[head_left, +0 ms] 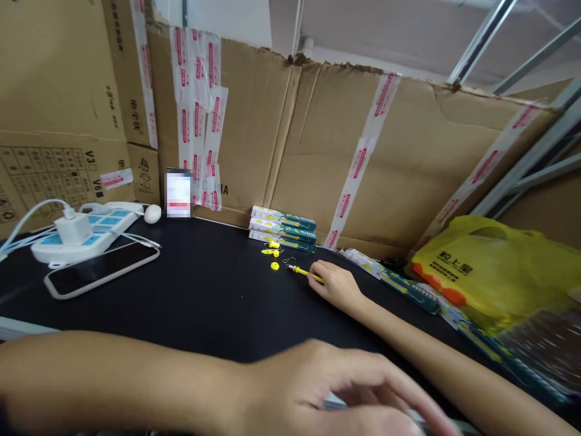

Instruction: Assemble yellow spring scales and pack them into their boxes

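My right hand (336, 283) rests on the black table with its fingers closed on a thin yellow rod (301, 270). The rod's metal end points left, close to a small loop of thin wire (288, 261). Just left of the rod lie a small yellow ring-like piece (275, 266) and a few other small yellow pieces (272, 249). Large and slightly blurred, my left hand (318, 387) hangs in the near foreground at the bottom edge. Its thumb and bent fingers are apart, with nothing visible held; the fingertips are cut off by the frame.
Printed narrow boxes (282, 230) are stacked against the cardboard wall (254, 133). More such boxes (399, 284) lie along the right side, beside a yellow plastic bag (490, 266). On the left are a phone (102, 269), a power strip (111, 227) and an upright screen (178, 194).
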The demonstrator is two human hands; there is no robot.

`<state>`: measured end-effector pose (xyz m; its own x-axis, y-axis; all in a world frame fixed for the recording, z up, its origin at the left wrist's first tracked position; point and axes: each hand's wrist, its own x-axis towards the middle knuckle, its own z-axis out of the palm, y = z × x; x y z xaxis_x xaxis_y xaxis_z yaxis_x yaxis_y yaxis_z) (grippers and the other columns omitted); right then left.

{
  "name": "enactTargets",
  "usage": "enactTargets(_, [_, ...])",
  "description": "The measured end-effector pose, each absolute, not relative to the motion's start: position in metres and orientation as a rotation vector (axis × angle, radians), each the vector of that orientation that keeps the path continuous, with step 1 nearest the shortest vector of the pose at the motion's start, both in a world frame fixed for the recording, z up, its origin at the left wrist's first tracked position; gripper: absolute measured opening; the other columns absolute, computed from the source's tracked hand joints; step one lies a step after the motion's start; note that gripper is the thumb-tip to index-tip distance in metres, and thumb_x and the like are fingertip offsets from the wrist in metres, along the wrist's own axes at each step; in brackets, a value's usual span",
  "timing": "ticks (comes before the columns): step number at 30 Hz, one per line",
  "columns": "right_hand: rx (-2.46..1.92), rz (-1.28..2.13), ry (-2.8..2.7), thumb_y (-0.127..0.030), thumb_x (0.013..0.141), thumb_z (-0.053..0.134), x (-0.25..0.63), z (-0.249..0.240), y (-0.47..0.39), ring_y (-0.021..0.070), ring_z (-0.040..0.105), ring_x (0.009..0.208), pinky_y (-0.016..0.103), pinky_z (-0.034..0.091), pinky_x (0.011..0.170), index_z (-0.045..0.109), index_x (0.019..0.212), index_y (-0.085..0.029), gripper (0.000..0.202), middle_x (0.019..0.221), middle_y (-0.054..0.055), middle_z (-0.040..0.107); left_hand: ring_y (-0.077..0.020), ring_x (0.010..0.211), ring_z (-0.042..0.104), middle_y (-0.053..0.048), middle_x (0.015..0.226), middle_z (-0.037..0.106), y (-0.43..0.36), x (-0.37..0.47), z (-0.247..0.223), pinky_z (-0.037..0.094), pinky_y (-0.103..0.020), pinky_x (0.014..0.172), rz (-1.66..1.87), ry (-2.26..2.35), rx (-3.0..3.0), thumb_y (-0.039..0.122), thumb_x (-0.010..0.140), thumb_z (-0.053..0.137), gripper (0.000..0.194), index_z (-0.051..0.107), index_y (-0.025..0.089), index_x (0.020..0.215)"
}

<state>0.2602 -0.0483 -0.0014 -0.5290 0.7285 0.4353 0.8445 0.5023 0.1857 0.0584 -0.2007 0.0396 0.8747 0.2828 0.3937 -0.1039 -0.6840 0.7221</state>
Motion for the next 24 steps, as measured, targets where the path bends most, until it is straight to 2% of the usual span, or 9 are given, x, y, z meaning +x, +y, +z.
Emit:
enactTargets(3, [-1.15, -0.315, -2.434, -0.026, 0.09, 0.049, 0.255, -0.003, -0.046, 0.0163, 0.059, 0.076, 0.025, 0.039, 0.064, 0.056, 0.081, -0.02, 0.013, 0.082, 0.004, 0.063, -0.018, 0.097, 0.066, -0.006, 0.099, 0.071, -0.148, 0.02, 0.052, 0.048, -0.03, 0.093, 0.855, 0.496, 2.655, 0.032, 0.097, 0.041, 0.03, 0.066, 0.017, 0.101])
enactTargets(6, [-0.924, -0.079, -2.493, -0.027, 0.091, 0.052, 0.236, -0.008, -0.046, 0.0159, 0.058, 0.078, 0.025, 0.043, 0.069, 0.057, 0.081, -0.02, 0.013, 0.082, 0.003, 0.061, -0.0267, 0.116, 0.057, -0.012, 0.125, 0.061, -0.095, 0.002, 0.032, 0.045, -0.039, 0.096, 0.861, 0.994, 2.932, 0.035, 0.092, 0.052, 0.035, 0.057, 0.016, 0.122])
enactTargets(8, [-0.837, 0.034, -2.496, -0.025, 0.089, 0.055, 0.219, -0.012, -0.043, 0.0165, 0.057, 0.079, 0.026, 0.045, 0.071, 0.058, 0.079, -0.02, 0.011, 0.081, 0.004, 0.061, -0.0277, 0.112, 0.058, -0.012, 0.124, 0.061, -0.07, 0.0, 0.017, 0.047, -0.039, 0.09, 0.747, 1.127, 2.961, 0.04, 0.087, 0.06, 0.044, 0.053, 0.017, 0.124])
enactTargets(9, [-0.8, 0.075, -2.496, -0.023, 0.087, 0.056, 0.211, -0.013, -0.041, 0.0167, 0.057, 0.079, 0.027, 0.045, 0.072, 0.058, 0.078, -0.019, 0.01, 0.082, 0.004, 0.061, -0.0264, 0.107, 0.06, -0.01, 0.115, 0.065, -0.061, 0.0, 0.011, 0.047, -0.037, 0.087, 0.663, 1.146, 2.948, 0.039, 0.086, 0.062, 0.04, 0.055, 0.017, 0.119])
enactTargets(11, [-0.779, 0.137, -2.475, -0.017, 0.086, 0.053, 0.199, -0.014, -0.033, 0.0169, 0.058, 0.081, 0.028, 0.045, 0.075, 0.059, 0.081, -0.019, 0.008, 0.086, 0.005, 0.062, -0.023, 0.092, 0.063, -0.007, 0.097, 0.067, -0.051, -0.001, 0.004, 0.047, -0.031, 0.076, 0.579, 1.222, 2.868, 0.034, 0.087, 0.061, 0.022, 0.059, 0.015, 0.099])
enactTargets(13, [-0.823, 0.186, -2.403, -0.011, 0.085, 0.047, 0.194, -0.013, -0.023, 0.0163, 0.058, 0.081, 0.029, 0.046, 0.076, 0.06, 0.083, -0.018, 0.014, 0.086, 0.004, 0.062, -0.0197, 0.088, 0.062, -0.005, 0.092, 0.066, -0.045, -0.007, 0.002, 0.044, -0.028, 0.074, 0.621, 1.226, 2.846, 0.026, 0.091, 0.055, 0.009, 0.059, 0.017, 0.089])
enactTargets(15, [-0.929, 0.162, -2.319, -0.011, 0.085, 0.046, 0.195, -0.011, -0.012, 0.0159, 0.057, 0.078, 0.029, 0.046, 0.074, 0.061, 0.088, -0.017, 0.016, 0.083, 0.003, 0.061, -0.0195, 0.09, 0.06, -0.004, 0.091, 0.065, -0.042, -0.017, 0.002, 0.042, -0.029, 0.077, 0.608, 1.208, 2.891, 0.025, 0.091, 0.053, 0.01, 0.059, 0.018, 0.087])
enactTargets(19, [-1.049, -0.027, -2.392, -0.028, 0.083, 0.062, 0.204, -0.01, 0.001, 0.0208, 0.057, 0.091, 0.034, 0.047, 0.079, 0.065, 0.104, -0.018, 0.024, 0.095, 0.006, 0.058, -0.0195, 0.085, 0.058, -0.004, 0.09, 0.065, -0.036, -0.033, 0.003, 0.04, -0.029, 0.074, 0.601, 1.392, 2.802, 0.027, 0.09, 0.054, 0.013, 0.062, 0.018, 0.086])
enactTargets(24, [-1.014, 0.064, -2.462, -0.033, 0.089, 0.057, 0.204, -0.014, 0.002, 0.0189, 0.057, 0.092, 0.034, 0.048, 0.083, 0.065, 0.117, -0.022, 0.031, 0.098, 0.006, 0.055, -0.0198, 0.088, 0.058, -0.004, 0.093, 0.064, -0.036, -0.031, 0.003, 0.04, -0.028, 0.073, 0.564, 1.443, 2.754, 0.031, 0.092, 0.051, 0.017, 0.064, 0.02, 0.093])
